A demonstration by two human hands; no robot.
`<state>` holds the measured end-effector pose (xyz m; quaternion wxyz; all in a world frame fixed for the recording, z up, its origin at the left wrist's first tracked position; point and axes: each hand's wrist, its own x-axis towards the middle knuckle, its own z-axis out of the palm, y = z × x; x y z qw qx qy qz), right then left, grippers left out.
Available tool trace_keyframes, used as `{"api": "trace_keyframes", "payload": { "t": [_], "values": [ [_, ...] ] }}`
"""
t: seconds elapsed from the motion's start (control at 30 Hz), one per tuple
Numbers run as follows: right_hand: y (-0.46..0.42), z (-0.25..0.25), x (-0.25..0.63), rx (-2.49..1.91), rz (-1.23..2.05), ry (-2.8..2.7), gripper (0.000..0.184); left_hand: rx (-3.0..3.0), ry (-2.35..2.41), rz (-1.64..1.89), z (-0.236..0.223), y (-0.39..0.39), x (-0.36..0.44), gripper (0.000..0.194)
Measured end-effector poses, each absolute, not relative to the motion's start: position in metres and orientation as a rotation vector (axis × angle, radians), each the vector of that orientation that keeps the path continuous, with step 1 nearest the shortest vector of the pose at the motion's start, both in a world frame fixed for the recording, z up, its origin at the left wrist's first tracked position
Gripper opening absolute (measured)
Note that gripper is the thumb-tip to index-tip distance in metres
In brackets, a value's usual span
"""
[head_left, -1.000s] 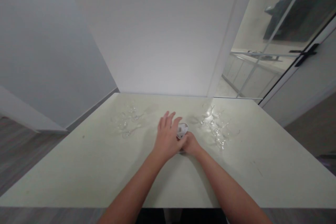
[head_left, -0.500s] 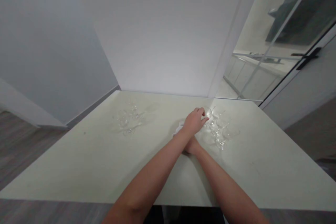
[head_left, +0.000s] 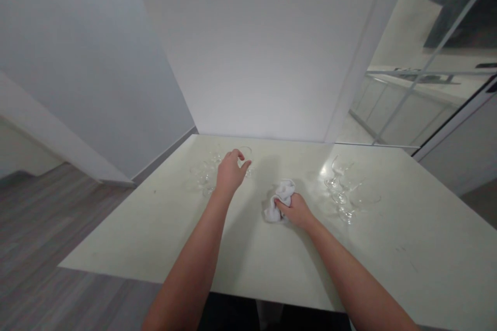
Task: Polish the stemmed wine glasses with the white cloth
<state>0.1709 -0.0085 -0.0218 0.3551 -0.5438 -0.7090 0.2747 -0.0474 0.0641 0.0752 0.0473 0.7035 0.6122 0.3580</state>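
My left hand [head_left: 230,171] is curled around a clear stemmed glass [head_left: 246,155] at the far middle-left of the pale table [head_left: 163,238], right beside a cluster of clear glasses [head_left: 202,176]. My right hand [head_left: 297,210] rests on the table near the centre, fingers closed on a crumpled white cloth [head_left: 280,197]. Another cluster of clear stemmed glasses [head_left: 345,191] stands to the right of the cloth, apart from both hands.
A white wall runs along the table's far edge, with a glass partition [head_left: 419,88] at the right. Grey wood-look floor [head_left: 46,227] lies to the left of the table. The table's near edge is just below my forearms.
My left hand reached across to the right-hand glasses, took one, and has carried it over to the left-hand cluster. My right hand stayed put with the cloth, which now shows fully.
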Motion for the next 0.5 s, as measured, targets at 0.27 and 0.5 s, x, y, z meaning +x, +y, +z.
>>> {"api": "trace_keyframes", "payload": {
  "t": [0.27,0.5],
  "values": [
    [-0.009,-0.022,0.172,-1.415,0.739,-1.797,0.026,2.181,2.064,1.02,0.079,0.057,-0.05,0.028],
    [-0.007,-0.023,0.168,-1.427,0.591,-1.83,0.018,2.523,1.41,1.235,0.091,0.004,0.05,0.04]
  ]
}}
